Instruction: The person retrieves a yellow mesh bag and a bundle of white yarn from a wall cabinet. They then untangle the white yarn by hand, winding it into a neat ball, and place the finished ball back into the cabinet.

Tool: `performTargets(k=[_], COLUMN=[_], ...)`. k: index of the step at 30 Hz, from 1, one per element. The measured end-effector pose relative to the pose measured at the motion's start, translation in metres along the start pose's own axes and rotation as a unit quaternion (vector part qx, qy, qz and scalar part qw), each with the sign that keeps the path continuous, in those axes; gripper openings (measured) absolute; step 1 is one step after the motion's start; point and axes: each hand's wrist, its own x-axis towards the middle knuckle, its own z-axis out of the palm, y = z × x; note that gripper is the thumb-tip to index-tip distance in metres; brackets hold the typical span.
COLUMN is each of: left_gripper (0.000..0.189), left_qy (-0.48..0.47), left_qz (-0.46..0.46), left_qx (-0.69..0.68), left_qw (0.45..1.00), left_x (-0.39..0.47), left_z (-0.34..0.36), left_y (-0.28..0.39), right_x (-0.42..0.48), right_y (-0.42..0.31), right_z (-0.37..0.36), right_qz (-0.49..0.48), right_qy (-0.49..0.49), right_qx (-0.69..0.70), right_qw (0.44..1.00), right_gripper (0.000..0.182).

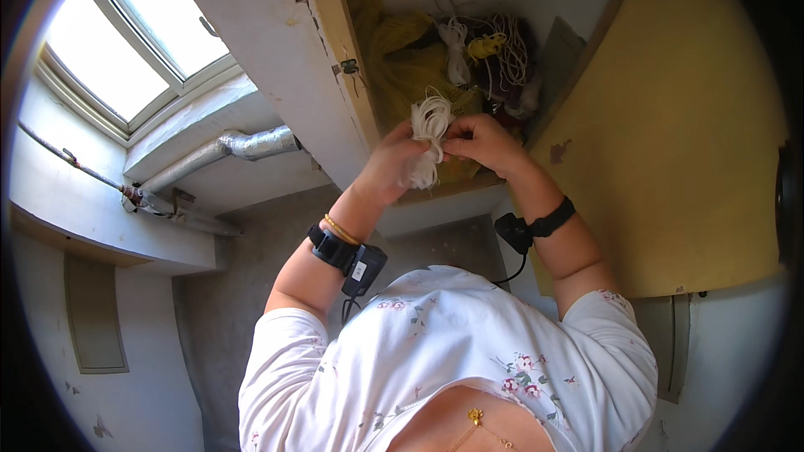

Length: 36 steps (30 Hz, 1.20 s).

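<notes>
A looped bundle of white cord (430, 119) is held up in front of an open cupboard, pinched in at its middle. My left hand (392, 163) grips the bundle from the left, its thumb across the narrow waist. From the right, my right hand (480, 143) pinches at that same waist with thumb and forefinger; what lies between those fingertips is too small to make out. Behind the hands, on the cupboard floor, lie another white cord bundle (455, 50), a yellow cord bundle (487, 46), loose pale cords (512, 50) and yellow mesh netting (392, 37).
A yellow cupboard door (666, 138) swings wide on the right. The cupboard's wooden frame (342, 19) carries a small catch (349, 66). Foil-wrapped pipes (257, 143) run along the left wall under a window (138, 31). Grey floor (251, 301) shows below.
</notes>
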Motion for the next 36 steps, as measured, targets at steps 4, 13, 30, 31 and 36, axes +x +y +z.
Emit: performTargets(k=[4, 13, 30, 31, 36], left_gripper=[0.045, 0.04, 0.03, 0.03, 0.026], left_qy=[0.006, 0.013, 0.237, 0.216, 0.24], left_qz=[-0.012, -0.015, 0.059, 0.114, 0.172], left_qx=[0.022, 0.004, 0.027, 0.076, -0.019], left_qw=[1.0, 1.0, 0.969, 0.967, 0.955], left_x=[0.004, 0.014, 0.027, 0.03, 0.041], left_z=[-0.001, -0.012, -0.031, -0.035, -0.035], left_y=[-0.003, -0.007, -0.023, -0.029, -0.039], right_x=[-0.006, -0.014, -0.006, -0.004, 0.005], right_y=[0.0, 0.011, -0.009, -0.009, 0.001], right_z=[0.008, 0.033, 0.054, 0.059, 0.072], right_qz=[-0.063, -0.215, -0.373, -0.349, -0.316], right_qy=[0.035, 0.224, 0.201, 0.206, 0.292], right_qx=[-0.029, -0.158, -0.454, -0.462, -0.452], right_qw=[0.997, 0.938, 0.784, 0.789, 0.782], right_gripper=[0.013, 0.011, 0.027, 0.027, 0.026])
